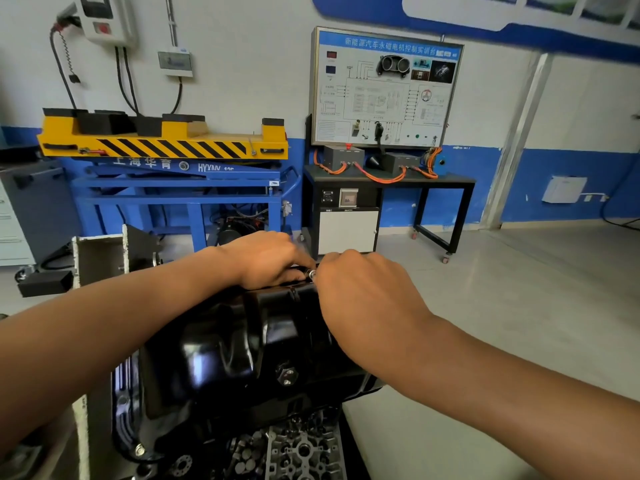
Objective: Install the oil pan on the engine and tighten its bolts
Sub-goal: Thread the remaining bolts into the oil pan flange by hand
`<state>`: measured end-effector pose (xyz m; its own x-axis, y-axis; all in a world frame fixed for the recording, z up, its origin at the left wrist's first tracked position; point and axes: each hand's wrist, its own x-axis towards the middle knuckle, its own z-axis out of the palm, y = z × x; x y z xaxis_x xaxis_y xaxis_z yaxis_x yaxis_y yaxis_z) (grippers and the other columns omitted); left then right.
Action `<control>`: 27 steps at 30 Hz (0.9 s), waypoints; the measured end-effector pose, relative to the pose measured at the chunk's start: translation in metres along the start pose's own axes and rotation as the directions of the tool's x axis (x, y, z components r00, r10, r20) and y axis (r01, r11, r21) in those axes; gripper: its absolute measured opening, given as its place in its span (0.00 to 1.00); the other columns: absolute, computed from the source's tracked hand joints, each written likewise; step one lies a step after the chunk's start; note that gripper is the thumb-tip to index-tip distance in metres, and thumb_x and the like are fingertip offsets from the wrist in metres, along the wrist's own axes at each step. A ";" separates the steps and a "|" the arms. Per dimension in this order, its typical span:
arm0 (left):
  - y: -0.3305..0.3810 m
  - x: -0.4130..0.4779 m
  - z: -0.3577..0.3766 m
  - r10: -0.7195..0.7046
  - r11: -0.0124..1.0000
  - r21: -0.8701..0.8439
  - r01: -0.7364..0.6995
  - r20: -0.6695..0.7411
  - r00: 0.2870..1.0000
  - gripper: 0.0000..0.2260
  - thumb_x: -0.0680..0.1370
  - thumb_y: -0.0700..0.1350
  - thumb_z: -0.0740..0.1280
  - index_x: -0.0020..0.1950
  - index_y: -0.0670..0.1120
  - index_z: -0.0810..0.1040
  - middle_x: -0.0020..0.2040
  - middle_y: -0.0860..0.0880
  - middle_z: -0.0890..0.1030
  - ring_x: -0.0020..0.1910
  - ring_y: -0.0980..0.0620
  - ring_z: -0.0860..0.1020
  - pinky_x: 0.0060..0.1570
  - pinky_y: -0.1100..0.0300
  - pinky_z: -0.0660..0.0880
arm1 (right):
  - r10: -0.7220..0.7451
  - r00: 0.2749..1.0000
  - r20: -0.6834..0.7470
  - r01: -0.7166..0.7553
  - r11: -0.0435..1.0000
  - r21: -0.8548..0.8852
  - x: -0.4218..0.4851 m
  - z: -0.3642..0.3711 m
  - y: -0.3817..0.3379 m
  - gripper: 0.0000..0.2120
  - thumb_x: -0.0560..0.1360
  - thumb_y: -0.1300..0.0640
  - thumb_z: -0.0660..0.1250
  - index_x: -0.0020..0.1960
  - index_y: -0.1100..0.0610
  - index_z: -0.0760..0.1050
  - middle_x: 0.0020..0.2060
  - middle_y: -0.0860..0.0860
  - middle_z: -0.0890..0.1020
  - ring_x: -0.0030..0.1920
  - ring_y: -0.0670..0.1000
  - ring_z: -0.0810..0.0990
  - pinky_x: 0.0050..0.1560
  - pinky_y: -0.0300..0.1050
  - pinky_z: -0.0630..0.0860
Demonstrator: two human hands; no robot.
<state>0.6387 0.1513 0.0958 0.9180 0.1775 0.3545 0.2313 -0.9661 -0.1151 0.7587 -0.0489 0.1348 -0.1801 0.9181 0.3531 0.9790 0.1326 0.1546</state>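
Directly under the fingers of the left hand and the right hand, a glossy black pressed-steel oil pan sat on a grey cast-metal engine, which reached below and nearer than them. A pale grey smooth floor spread beyond and to their right. On it, beyond the fingers to the left, stood a blue steel lift cart; beyond them to the right, a black-framed bench on castors.

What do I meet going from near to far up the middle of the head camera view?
Engine → black oil pan → bolt at the pan's far edge, where the left hand and right hand meet → white-doored cabinet → training board.
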 end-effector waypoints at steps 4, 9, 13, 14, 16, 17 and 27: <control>-0.004 0.000 0.001 -0.046 0.998 0.045 0.044 0.049 0.998 0.06 0.79 0.43 0.69 0.42 0.51 0.77 0.38 0.49 0.80 0.41 0.52 0.66 0.36 0.57 0.62 | 0.026 0.999 0.042 -0.025 0.999 -0.036 0.003 -0.004 0.005 0.07 0.80 0.61 0.57 0.47 0.51 0.69 0.32 0.50 0.59 0.31 0.51 0.59 0.28 0.43 0.52; -0.004 0.001 0.000 -0.023 1.000 0.004 0.023 0.041 0.999 0.17 0.78 0.40 0.69 0.38 0.58 0.67 0.34 0.56 0.75 0.35 0.61 0.60 0.34 0.59 0.59 | 0.062 0.997 -0.051 -0.064 0.997 -0.042 -0.003 0.000 0.005 0.09 0.81 0.57 0.61 0.42 0.53 0.65 0.32 0.49 0.58 0.28 0.49 0.57 0.26 0.43 0.52; 0.000 0.000 -0.002 0.056 0.998 0.022 -0.056 -0.020 0.998 0.22 0.73 0.35 0.71 0.42 0.60 0.65 0.36 0.59 0.76 0.34 0.62 0.67 0.30 0.60 0.62 | 0.020 1.000 0.003 -0.021 0.999 0.027 -0.006 -0.004 0.002 0.13 0.75 0.62 0.68 0.46 0.53 0.62 0.32 0.48 0.58 0.29 0.47 0.56 0.26 0.40 0.53; 0.003 0.000 -0.004 0.082 0.997 0.015 -0.081 -0.028 0.996 0.27 0.71 0.34 0.71 0.41 0.66 0.64 0.39 0.65 0.75 0.34 0.70 0.68 0.28 0.63 0.60 | 0.014 1.000 0.010 -0.014 0.999 0.031 -0.006 -0.006 0.001 0.15 0.74 0.63 0.68 0.45 0.53 0.60 0.32 0.48 0.59 0.29 0.47 0.55 0.26 0.40 0.53; 0.006 0.000 -0.006 0.124 0.992 -0.002 -0.124 -0.015 0.992 0.35 0.70 0.34 0.71 0.42 0.76 0.61 0.38 0.76 0.70 0.36 0.78 0.67 0.27 0.68 0.52 | 0.021 1.000 0.010 -0.021 1.000 0.016 -0.006 -0.010 0.000 0.16 0.75 0.65 0.65 0.43 0.53 0.58 0.33 0.48 0.61 0.29 0.47 0.55 0.26 0.40 0.53; 0.006 0.000 -0.006 0.120 0.993 0.000 -0.120 -0.028 0.992 0.35 0.70 0.34 0.71 0.42 0.76 0.61 0.37 0.75 0.71 0.34 0.74 0.68 0.27 0.68 0.52 | 0.033 0.999 0.011 -0.033 0.999 0.005 -0.005 -0.010 0.001 0.16 0.75 0.65 0.64 0.41 0.53 0.56 0.33 0.47 0.60 0.29 0.48 0.55 0.26 0.40 0.53; -0.007 0.001 0.005 -0.068 0.996 0.071 0.062 0.082 0.994 0.08 0.81 0.47 0.67 0.58 0.50 0.82 0.46 0.50 0.84 0.49 0.54 0.67 0.35 0.61 0.59 | 0.064 0.996 -0.065 -0.070 0.993 -0.092 -0.004 0.004 0.014 0.12 0.81 0.55 0.59 0.41 0.52 0.61 0.31 0.49 0.59 0.28 0.49 0.56 0.26 0.44 0.51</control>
<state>0.6393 0.1590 0.0926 0.9236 0.2572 0.2841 0.3099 -0.9374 -0.1589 0.7738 -0.0496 0.1316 -0.1230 0.8984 0.4215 0.9763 0.0334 0.2137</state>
